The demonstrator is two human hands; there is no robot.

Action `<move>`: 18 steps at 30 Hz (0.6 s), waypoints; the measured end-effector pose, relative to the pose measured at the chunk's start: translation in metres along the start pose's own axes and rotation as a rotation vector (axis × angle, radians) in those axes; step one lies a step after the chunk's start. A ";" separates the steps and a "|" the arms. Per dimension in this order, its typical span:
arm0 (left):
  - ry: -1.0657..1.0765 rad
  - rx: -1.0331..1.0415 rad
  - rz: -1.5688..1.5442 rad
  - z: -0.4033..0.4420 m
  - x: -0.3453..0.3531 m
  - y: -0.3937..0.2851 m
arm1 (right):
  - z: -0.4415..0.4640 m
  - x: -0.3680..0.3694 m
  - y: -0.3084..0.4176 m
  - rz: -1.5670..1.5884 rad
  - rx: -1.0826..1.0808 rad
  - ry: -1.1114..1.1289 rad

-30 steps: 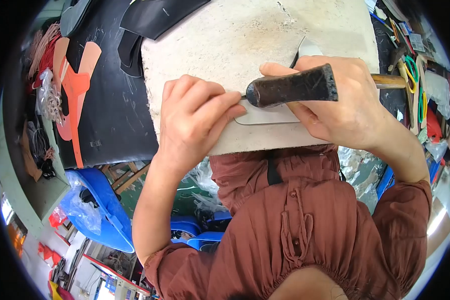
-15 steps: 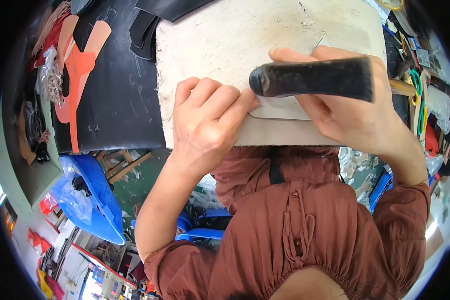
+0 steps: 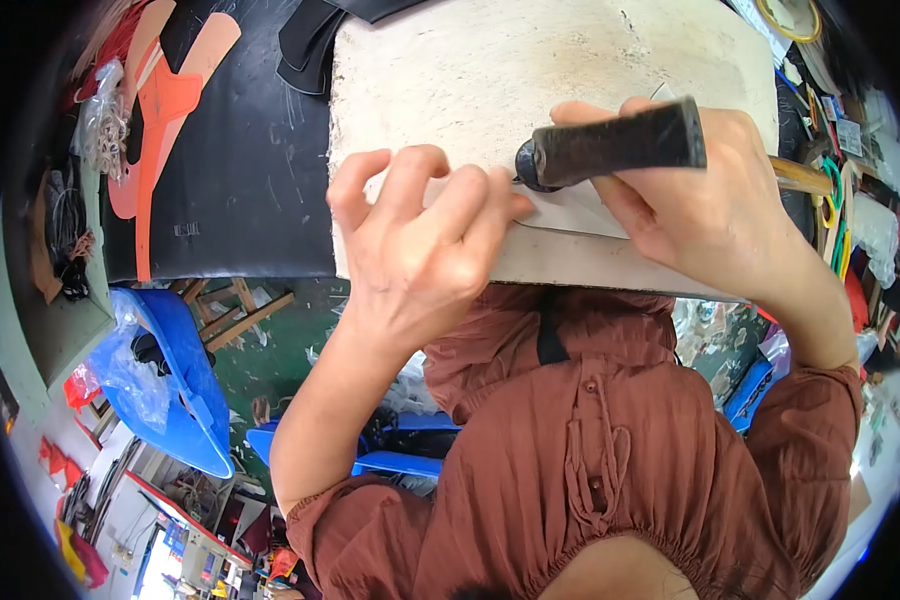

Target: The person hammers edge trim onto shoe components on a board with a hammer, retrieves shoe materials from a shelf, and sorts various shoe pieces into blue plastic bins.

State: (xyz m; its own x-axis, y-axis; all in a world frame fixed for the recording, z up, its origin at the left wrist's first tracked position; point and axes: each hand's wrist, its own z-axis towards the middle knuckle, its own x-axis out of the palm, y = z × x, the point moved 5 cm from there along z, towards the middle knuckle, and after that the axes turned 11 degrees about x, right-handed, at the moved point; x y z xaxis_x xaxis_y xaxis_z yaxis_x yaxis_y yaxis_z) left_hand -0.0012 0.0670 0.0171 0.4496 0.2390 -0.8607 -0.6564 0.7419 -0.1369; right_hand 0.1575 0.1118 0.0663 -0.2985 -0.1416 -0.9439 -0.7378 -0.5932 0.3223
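Observation:
My right hand [image 3: 700,190] is closed around a black hammer [image 3: 620,145], whose rounded face points left and flared end points right. That round face is low over a thin pale sheet [image 3: 570,212], though I cannot tell whether they touch. The sheet lies on a worn, cream-coloured board [image 3: 450,75], its dark lower edge towards me. At the sheet's left end is my left hand [image 3: 420,225], thumb and forefinger pinched close together on it, other fingers bent and raised. The left fingertips are right beside the hammer's face. Part of the sheet is hidden beneath my right hand.
Left of the board, orange and tan pattern pieces [image 3: 165,110] lie on a black surface [image 3: 255,190]. Black pieces [image 3: 310,45] overlap the board's upper left corner. A wooden handle [image 3: 802,177] and tape roll [image 3: 792,15] are at right. A blue chair [image 3: 175,400] stands below left.
The hammer has shifted slightly, its flared end moving left. My left fingers have lifted and spread a little. The whole view has shifted slightly.

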 end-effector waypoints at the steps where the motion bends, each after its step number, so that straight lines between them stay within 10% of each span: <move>1: 0.002 -0.013 0.054 0.000 -0.001 -0.003 | -0.001 0.001 0.000 -0.006 -0.012 -0.024; 18: -0.105 -0.244 -0.020 -0.011 0.007 -0.018 | 0.002 -0.001 0.007 -0.066 -0.059 -0.043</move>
State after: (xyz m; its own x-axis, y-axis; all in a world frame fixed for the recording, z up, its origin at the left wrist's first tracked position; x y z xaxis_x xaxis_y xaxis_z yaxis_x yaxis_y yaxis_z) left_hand 0.0069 0.0478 0.0082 0.5160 0.2987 -0.8028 -0.7677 0.5771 -0.2787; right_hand 0.1514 0.1089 0.0701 -0.2770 -0.0675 -0.9585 -0.7204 -0.6455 0.2536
